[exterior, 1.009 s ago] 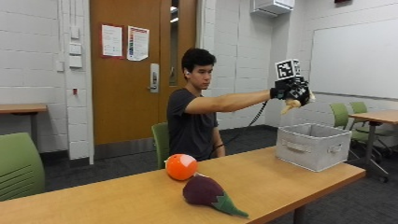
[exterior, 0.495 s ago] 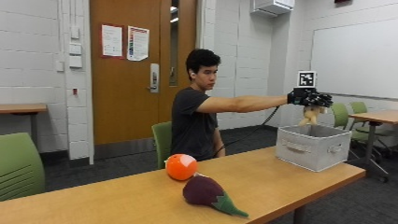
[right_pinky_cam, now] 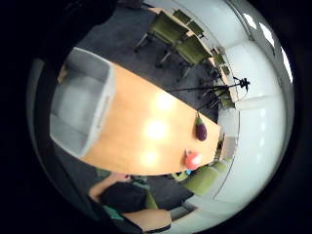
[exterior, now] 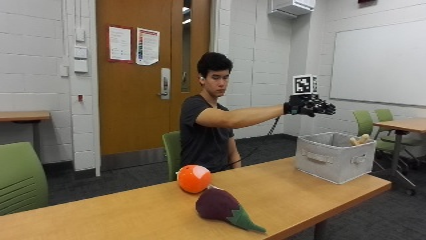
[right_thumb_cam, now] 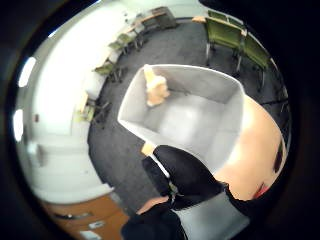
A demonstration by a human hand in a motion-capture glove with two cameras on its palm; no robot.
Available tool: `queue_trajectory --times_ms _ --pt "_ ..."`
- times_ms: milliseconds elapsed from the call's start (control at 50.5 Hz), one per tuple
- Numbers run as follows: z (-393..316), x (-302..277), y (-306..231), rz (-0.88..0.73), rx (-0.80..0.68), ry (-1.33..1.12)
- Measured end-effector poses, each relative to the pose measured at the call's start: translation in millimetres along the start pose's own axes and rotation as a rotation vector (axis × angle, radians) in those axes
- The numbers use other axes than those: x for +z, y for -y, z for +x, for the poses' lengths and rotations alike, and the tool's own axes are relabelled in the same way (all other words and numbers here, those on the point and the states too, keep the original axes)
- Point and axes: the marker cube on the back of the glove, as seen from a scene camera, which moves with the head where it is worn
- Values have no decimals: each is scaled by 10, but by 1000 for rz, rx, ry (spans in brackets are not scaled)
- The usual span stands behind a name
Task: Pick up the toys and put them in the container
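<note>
two paper notices (exterior: 134, 45) on the door, print too small to read

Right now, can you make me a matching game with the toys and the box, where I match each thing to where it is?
Things:
1. orange toy
2. purple eggplant toy
3. tan toy
4. gloved hand

Places:
A. up in the air above the grey container
B. inside the container, poking over its rim
C. on the table, nearest the table's front edge
D. on the table, just behind the purple toy

Pairs: 1-D, 2-C, 3-B, 4-A
</note>
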Motion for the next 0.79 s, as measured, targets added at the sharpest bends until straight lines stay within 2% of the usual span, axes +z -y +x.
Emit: queue_trajectory --times_ms 40,119,178,277,376,574,792 --pt "154 -21 -161 -7 -53 27" --pt "628 -35 -406 -30 120 -29" --pt "860 -94 -680 -33 86 -20" --pt "1424 -144 -998 -33 307 -77" --pt "2072 -181 -1396 -34 419 -78" --pt "2818 -122 -2196 -39 504 -94" --pt "3282 107 -2865 -73 575 -85"
